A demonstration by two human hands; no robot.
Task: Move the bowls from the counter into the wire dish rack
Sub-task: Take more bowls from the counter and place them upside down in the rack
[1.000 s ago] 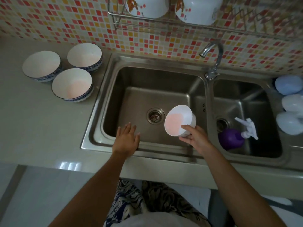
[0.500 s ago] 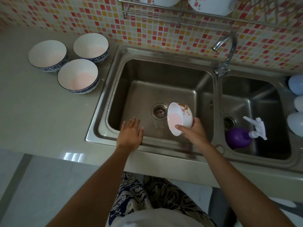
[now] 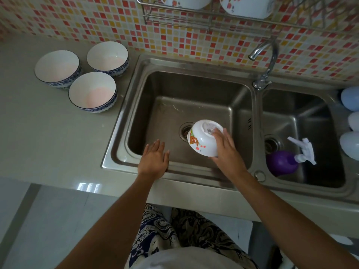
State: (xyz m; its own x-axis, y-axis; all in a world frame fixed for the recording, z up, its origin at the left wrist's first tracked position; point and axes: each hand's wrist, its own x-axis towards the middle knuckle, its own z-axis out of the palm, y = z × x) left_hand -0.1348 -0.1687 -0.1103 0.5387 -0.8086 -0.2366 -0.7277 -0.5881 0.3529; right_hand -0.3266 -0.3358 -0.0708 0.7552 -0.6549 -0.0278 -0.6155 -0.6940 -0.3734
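My right hand (image 3: 225, 150) grips a white bowl with red flower prints (image 3: 203, 137), turned upside down over the left sink basin (image 3: 165, 105). My left hand (image 3: 154, 159) rests flat and open on the sink's front rim. Three blue-rimmed white bowls stand upright on the counter at the left: one at the far left (image 3: 57, 67), one at the back (image 3: 107, 57), one in front (image 3: 92, 91). The wire dish rack (image 3: 174, 16) hangs on the tiled wall above, with two white bowls (image 3: 246, 5) in it, cut off by the frame's top.
A curved tap (image 3: 266, 61) stands between the two basins. A purple spray bottle (image 3: 281, 162) lies in the right basin. Pale blue rounded objects (image 3: 350, 98) sit at the right edge. The grey counter (image 3: 38, 133) stretches left of the sink.
My right hand has turned the bowl from mouth-up, through sideways, to upside down over the basin. My left hand stays on the sink rim.
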